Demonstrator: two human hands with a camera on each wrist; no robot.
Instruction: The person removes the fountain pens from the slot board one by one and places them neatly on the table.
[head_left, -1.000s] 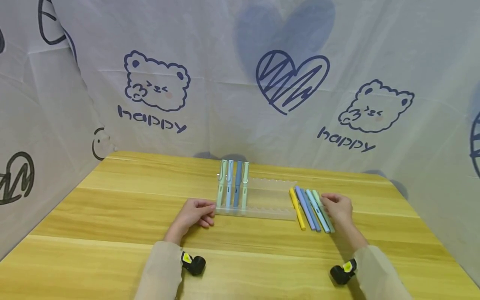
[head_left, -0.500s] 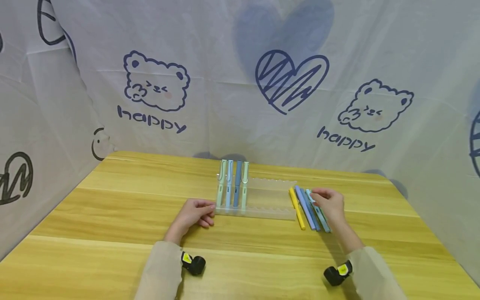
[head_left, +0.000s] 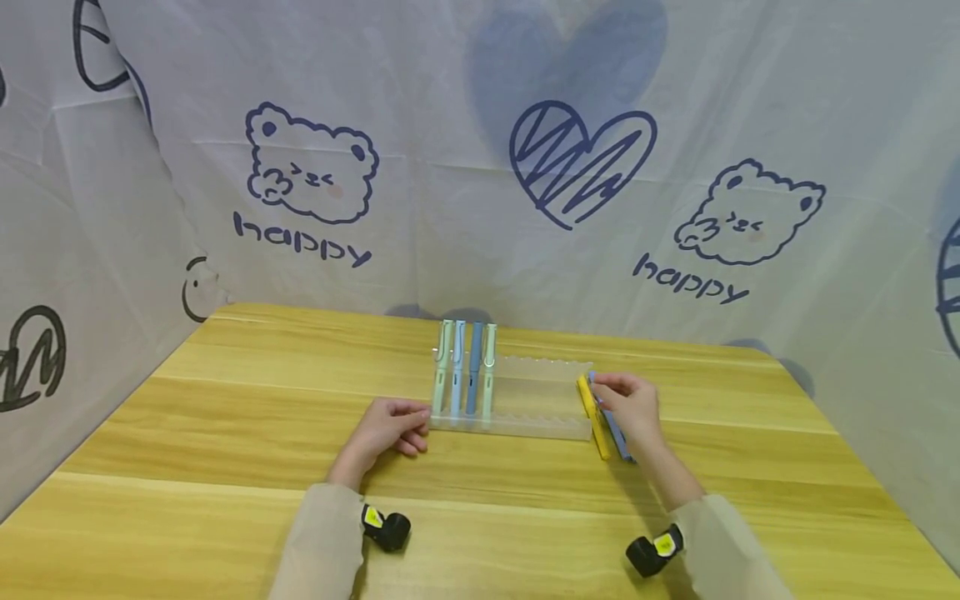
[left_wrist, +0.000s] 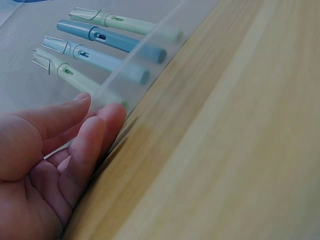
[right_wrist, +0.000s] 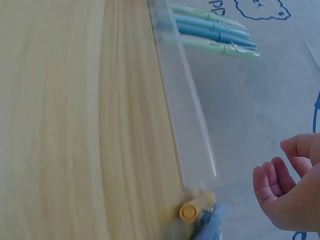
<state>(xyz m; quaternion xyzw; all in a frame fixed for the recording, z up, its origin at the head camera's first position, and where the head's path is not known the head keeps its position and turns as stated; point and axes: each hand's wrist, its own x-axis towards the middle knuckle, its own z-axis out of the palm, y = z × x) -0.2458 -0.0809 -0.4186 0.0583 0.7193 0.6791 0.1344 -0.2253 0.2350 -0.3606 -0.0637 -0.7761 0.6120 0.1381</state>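
A clear pen rack stands on the table, with several capped pens in its left slots: a pale green pen, a light blue pen, a darker blue pen and another green pen. My left hand pinches the rack's front left corner between thumb and fingers. Beyond the rack's right end lies a yellow pen, beside a purple-blue pen. Above these loose pens hovers my right hand, fingers loosely bent. In the right wrist view nothing shows between its fingers. That hand hides the other loose pens.
The wooden table extends in front of the rack and to both sides. Behind it hangs a pale cloth with bear and heart drawings. Each wrist carries a small black camera.
My right hand has moved left across the loose pens, from the green one at the right end toward the yellow one. The left hand and the racked pens stay put.
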